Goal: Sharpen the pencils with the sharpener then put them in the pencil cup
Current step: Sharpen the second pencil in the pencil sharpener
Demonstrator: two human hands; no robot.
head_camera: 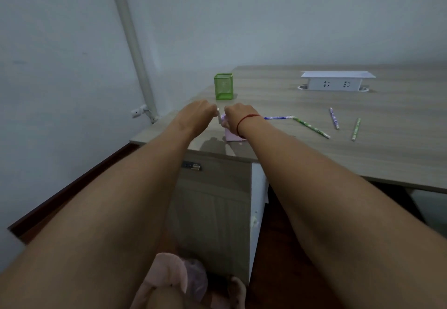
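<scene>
- The sharpener (234, 137), a pale lilac box, sits near the front-left edge of the desk (314, 161). Both hands meet over its top.
- The right hand (238, 117) lies on the sharpener with its fingers curled down over it, apparently holding it in place.
- The left hand (198, 112) reaches in from 9 o'clock, fingers bent toward a small pale piece (218, 114) between the hands. The view does not show whether that piece is a pencil end or a crank, or whether the fingers actually pinch it.
- To sharpen well, the person likely needs to press the box firmly onto the desk so it cannot slide toward the near edge. The pencil should go in straight, and the turning should be even.
- The green mesh pencil cup (223, 86) stands at 12 o'clock from the hands, close by and apparently empty, so it is a short reach once a point is cut.
- Four loose pencils (310, 127) lie at 3 o'clock of the right hand, still waiting.
</scene>
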